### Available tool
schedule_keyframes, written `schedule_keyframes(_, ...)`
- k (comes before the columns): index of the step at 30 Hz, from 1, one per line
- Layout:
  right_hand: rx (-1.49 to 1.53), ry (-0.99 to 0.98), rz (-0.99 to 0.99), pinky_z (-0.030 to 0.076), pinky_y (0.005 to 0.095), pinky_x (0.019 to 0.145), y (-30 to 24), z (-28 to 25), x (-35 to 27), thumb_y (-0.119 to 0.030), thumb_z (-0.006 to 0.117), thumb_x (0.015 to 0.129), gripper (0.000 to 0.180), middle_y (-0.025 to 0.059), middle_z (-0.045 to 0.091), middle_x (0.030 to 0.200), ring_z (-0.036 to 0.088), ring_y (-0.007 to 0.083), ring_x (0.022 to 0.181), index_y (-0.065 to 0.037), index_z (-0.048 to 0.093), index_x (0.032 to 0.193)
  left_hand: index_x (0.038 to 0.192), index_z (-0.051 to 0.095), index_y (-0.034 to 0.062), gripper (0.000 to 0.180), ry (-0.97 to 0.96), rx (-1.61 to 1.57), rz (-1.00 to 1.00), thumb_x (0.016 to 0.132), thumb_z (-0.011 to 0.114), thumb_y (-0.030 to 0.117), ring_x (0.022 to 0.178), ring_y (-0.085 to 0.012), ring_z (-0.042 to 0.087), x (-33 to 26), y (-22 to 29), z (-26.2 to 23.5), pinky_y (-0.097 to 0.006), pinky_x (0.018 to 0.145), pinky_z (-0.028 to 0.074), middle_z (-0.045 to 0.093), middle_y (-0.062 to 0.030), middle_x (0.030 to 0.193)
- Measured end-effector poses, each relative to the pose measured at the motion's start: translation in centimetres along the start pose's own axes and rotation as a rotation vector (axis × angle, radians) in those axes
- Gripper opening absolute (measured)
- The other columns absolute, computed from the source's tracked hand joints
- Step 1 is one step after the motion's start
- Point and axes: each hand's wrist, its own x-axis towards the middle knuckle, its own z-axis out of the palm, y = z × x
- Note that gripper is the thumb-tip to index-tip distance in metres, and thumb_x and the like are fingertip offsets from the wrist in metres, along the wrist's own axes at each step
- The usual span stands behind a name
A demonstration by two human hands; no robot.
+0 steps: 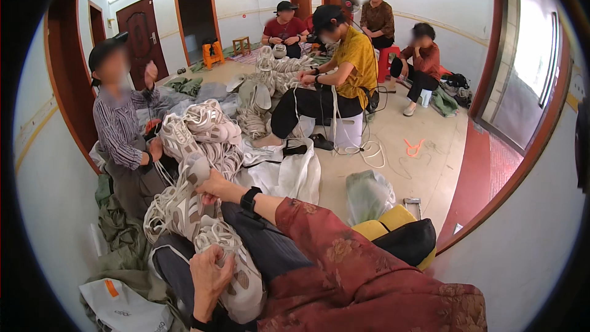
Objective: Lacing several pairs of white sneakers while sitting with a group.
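A beige and white sneaker (pixel 244 286) lies across my lap, its laced top toward me. My left hand (pixel 210 278) is closed at its lacing, thumb and fingers pressed together; whether they pinch the lace or the tongue is hard to see. Farther up, my right hand (pixel 216 185) reaches over from the right and grips another sneaker (pixel 196 169) by its rounded end. My fingers partly cover that shoe. Directly beyond is a heap of similar sneakers (pixel 212 124) with pale laces hanging in bundles.
A person in a striped shirt (pixel 120 132) sits close on the left beside the heap. Ahead, someone in a yellow shirt (pixel 353 61) handles laces on a white stool (pixel 348 131). A clear plastic bag (pixel 369 193) and yellow-black cushion (pixel 399 240) lie to my right.
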Motion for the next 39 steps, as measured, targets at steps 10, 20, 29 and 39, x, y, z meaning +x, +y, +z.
schedule_keyframes(10, -0.259, -0.280, 0.167, 0.039, 0.0242, 0.037, -1.9, -4.9, -8.6, -0.038, 0.062, 0.093, 0.040, 0.0077, 0.064, 0.061, 0.055, 0.0118, 0.044, 0.000, 0.069, 0.081, 0.069, 0.057, 0.0019, 0.030, 0.070, -0.072, -0.036, 0.078, 0.067, 0.029, 0.064, -0.0427, 0.059, 0.4, -1.0, 1.6, -0.049, 0.059, 0.045, 0.058, -0.0210, 0.064)
schedule_keyframes(20, -1.160, -0.171, -1.192, 0.050, 0.0387, 0.087, -3.2, 2.3, -11.2, -0.007, 0.066, 0.077, 0.032, 0.0055, 0.060, 0.114, 0.055, 0.0266, 0.105, -0.012, 0.068, 0.109, 0.071, 0.058, -0.0013, 0.029, 0.107, -0.113, -0.067, 0.077, 0.068, 0.025, 0.062, -0.0390, 0.059, -0.3, -1.0, 1.4, -0.044, 0.059, 0.046, 0.056, -0.0190, 0.062)
schedule_keyframes(29, -1.265, -0.246, -1.162, 0.049, 0.0369, 0.086, -1.1, 1.9, -6.5, -0.015, 0.071, 0.080, 0.028, 0.0042, 0.059, 0.106, 0.056, 0.0253, 0.102, -0.012, 0.065, 0.107, 0.078, 0.056, 0.0001, 0.028, 0.140, -0.109, -0.004, 0.078, 0.069, 0.025, 0.060, -0.0344, 0.056, -0.6, -1.5, 1.9, -0.041, 0.058, 0.044, 0.054, -0.0161, 0.064)
schedule_keyframes(39, -1.078, -0.328, -1.024, 0.049, 0.0351, 0.083, -0.9, 0.0, -3.6, -0.015, 0.073, 0.078, 0.029, 0.0066, 0.060, 0.099, 0.060, 0.0254, 0.097, -0.009, 0.063, 0.105, 0.077, 0.058, -0.0013, 0.022, 0.116, -0.128, -0.053, 0.080, 0.067, 0.019, 0.051, -0.0218, 0.052, -0.1, -1.8, 1.6, -0.034, 0.053, 0.044, 0.057, -0.0118, 0.061)
